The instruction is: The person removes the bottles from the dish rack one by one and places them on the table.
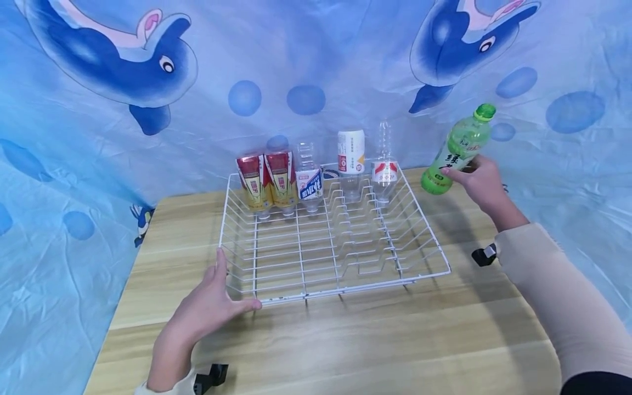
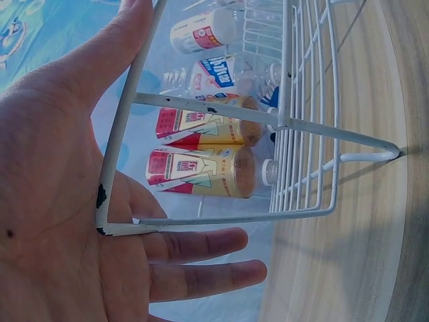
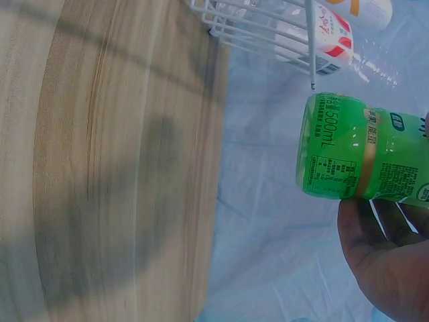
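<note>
A green drink bottle (image 1: 459, 148) is gripped by my right hand (image 1: 483, 180) beyond the right side of a white wire rack (image 1: 340, 288). It is tilted, green cap up, its base hanging above the wood in the right wrist view. My left hand (image 1: 204, 302) rests on the rack's near left corner, thumb along the front rim and fingers straight along the side. Inside the rack, bottles stand upside down along the back: two with red and yellow labels (image 1: 254, 184), a clear one with a blue and white label (image 1: 310, 184), a white-labelled one (image 1: 351, 151) and a red-and-white-labelled one (image 1: 384, 171).
The rack sits on a wooden table (image 1: 345, 351). Behind and beside the table hangs a blue sheet (image 1: 306, 49) printed with dolphins. My right forearm's beige sleeve (image 1: 548, 291) reaches over the table's right side.
</note>
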`<action>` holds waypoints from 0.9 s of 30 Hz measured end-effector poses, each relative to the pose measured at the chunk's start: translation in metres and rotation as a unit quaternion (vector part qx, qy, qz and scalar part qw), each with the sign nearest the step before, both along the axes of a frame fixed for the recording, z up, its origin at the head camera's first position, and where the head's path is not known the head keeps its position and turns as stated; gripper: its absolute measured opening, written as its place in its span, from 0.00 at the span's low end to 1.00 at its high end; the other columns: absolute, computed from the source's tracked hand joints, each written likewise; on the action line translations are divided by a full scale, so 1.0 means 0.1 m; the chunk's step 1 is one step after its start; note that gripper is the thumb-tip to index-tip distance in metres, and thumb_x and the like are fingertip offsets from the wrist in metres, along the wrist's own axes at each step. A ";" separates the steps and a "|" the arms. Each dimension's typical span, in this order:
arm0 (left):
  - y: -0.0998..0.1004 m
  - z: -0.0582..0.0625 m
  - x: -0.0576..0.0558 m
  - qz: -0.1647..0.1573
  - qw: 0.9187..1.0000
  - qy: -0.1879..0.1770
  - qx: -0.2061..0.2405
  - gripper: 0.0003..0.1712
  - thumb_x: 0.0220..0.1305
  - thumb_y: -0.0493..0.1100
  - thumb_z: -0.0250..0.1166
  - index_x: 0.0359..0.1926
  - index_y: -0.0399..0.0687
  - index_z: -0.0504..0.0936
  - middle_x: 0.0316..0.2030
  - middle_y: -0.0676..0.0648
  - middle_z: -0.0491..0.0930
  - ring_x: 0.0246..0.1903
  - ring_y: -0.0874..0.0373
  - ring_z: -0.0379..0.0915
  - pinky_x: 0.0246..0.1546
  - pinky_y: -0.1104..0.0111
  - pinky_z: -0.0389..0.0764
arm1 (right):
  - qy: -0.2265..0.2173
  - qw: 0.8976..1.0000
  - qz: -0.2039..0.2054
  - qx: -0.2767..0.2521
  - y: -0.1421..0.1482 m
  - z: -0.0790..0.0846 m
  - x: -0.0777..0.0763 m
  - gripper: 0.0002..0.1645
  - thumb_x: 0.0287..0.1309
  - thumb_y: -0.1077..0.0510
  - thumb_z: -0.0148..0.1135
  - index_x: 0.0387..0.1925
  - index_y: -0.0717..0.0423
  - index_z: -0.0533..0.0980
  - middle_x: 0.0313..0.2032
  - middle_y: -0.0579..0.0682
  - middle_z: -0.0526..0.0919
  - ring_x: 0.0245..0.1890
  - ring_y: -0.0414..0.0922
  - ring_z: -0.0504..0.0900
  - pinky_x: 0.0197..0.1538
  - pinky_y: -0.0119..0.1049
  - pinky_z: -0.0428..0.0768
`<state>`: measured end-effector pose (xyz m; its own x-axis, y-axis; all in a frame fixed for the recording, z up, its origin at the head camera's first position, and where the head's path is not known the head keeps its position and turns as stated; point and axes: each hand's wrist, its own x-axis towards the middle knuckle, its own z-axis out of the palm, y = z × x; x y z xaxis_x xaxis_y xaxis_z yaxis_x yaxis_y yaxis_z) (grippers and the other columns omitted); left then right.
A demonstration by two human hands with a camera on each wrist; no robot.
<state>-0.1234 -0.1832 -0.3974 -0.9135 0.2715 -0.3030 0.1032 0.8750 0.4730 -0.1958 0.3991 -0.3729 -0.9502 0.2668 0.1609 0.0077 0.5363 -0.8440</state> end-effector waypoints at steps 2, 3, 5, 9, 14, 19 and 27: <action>0.00 0.00 0.01 0.001 1.000 -0.003 -0.001 0.86 0.42 0.84 0.65 0.75 0.47 0.16 0.74 0.23 0.43 0.63 0.23 0.62 0.47 0.39 0.77 | -0.003 1.000 0.000 0.005 0.00 -0.03 -0.01 0.39 0.64 0.45 0.69 0.66 0.65 0.69 0.57 0.59 0.78 0.47 0.34 0.78 0.46 0.22 0.77; 0.00 0.00 0.01 0.002 1.000 -0.005 -0.001 0.87 0.42 0.84 0.65 0.75 0.47 0.16 0.74 0.23 0.44 0.63 0.24 0.63 0.47 0.39 0.77 | -0.006 1.000 -0.001 0.009 0.00 -0.04 -0.01 0.40 0.63 0.44 0.69 0.66 0.65 0.69 0.58 0.61 0.78 0.47 0.34 0.78 0.46 0.22 0.76; 0.01 0.01 0.02 0.003 1.000 -0.008 -0.002 0.87 0.42 0.84 0.65 0.75 0.47 0.15 0.74 0.23 0.45 0.63 0.24 0.63 0.47 0.39 0.78 | -0.013 1.000 -0.001 0.014 0.00 -0.06 -0.01 0.40 0.63 0.43 0.69 0.66 0.65 0.69 0.59 0.63 0.77 0.48 0.36 0.78 0.47 0.24 0.77; 0.01 0.03 0.02 0.007 1.000 -0.016 -0.007 0.87 0.42 0.84 0.65 0.75 0.48 0.15 0.74 0.23 0.45 0.64 0.24 0.62 0.47 0.39 0.78 | -0.026 0.999 -0.004 0.026 0.01 -0.08 -0.01 0.42 0.62 0.40 0.68 0.67 0.64 0.69 0.60 0.65 0.76 0.50 0.41 0.78 0.48 0.28 0.77; 0.03 0.06 0.01 0.006 1.000 -0.015 -0.012 0.87 0.42 0.84 0.65 0.75 0.48 0.15 0.74 0.24 0.48 0.60 0.26 0.68 0.43 0.41 0.80 | -0.035 0.999 -0.003 0.027 0.04 -0.07 -0.01 0.44 0.62 0.38 0.67 0.68 0.63 0.67 0.60 0.64 0.76 0.52 0.46 0.78 0.49 0.31 0.77; 0.03 0.07 -0.01 0.003 1.000 -0.011 -0.012 0.87 0.42 0.84 0.65 0.75 0.47 0.15 0.73 0.24 0.49 0.60 0.26 0.67 0.44 0.41 0.80 | -0.047 0.998 -0.006 0.030 0.08 -0.07 -0.05 0.45 0.63 0.38 0.66 0.69 0.64 0.66 0.61 0.65 0.75 0.55 0.50 0.77 0.49 0.34 0.77; 0.01 0.06 0.01 0.005 1.000 -0.013 -0.009 0.87 0.43 0.84 0.65 0.76 0.46 0.16 0.74 0.24 0.48 0.63 0.25 0.64 0.48 0.38 0.76 | -0.054 0.998 -0.016 0.027 0.17 -0.21 -0.14 0.45 0.63 0.38 0.67 0.67 0.66 0.66 0.60 0.65 0.75 0.55 0.53 0.75 0.54 0.42 0.76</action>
<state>-0.1221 -0.1820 -0.3919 -0.9081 0.2567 -0.3310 0.0821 0.8839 0.4604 -0.2098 0.4162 -0.3936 -0.9538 0.2912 0.0739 0.1144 0.5795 -0.8069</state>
